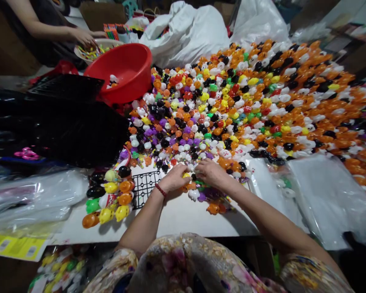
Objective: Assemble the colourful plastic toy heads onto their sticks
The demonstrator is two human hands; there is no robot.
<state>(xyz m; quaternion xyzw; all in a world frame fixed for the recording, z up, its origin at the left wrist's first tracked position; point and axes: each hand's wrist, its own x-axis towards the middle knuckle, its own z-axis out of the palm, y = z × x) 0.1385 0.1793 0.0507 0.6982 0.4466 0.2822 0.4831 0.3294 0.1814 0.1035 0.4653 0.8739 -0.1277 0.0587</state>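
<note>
At the near edge of a large heap of small plastic toy figures (198,118), both of my hands work close together above the white table (177,219). My left hand (176,178), a dark red bead bracelet on its wrist, is closed around a small yellow toy figure (186,175). Just to its right, my right hand (210,174) has its fingers bent down and drawn together among the figures; what they hold is hidden. Below the hands lie a white figure (194,195), a purple one (201,197) and orange ones (216,207).
A black plastic grid (146,185) lies left of my hands, beside rows of larger figures (110,195). Clear plastic bags (329,195) flank the work area. A red basin (125,73) and white sacks (186,32) stand behind. Another person's hand (84,37) reaches into a pale basin (102,51).
</note>
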